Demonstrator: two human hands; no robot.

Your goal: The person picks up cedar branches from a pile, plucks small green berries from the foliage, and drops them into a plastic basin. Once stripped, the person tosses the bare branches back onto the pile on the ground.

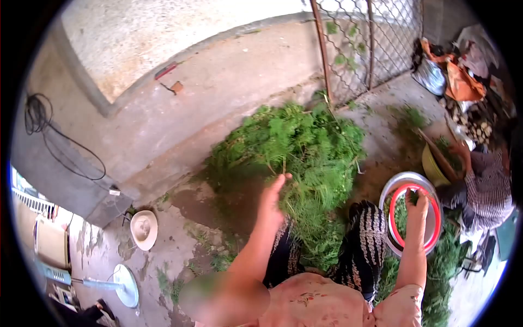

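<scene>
My left hand (273,200) is closed, its thumb and fingers pinching the stem of a feathery green sprig (283,166) at the edge of a large heap of leafy greens (294,131). The heap spreads in front of me and runs down between my knees. To the right, my right hand (417,205) hangs over a red-rimmed basket (393,218) that sits inside a wide metal basin (388,192). Its fingers are closed around a dark bunch of green leaves (414,195), partly hidden by the hand. Loose picked leaves (401,218) lie in the basket.
Another person (487,182) sits at the right beside a yellow basin (433,166). More greens (444,272) lie by my right side. A straw hat (144,230) and a light blue fan (126,285) are at the left. Bags (463,79) are piled near a wire-mesh gate (376,46).
</scene>
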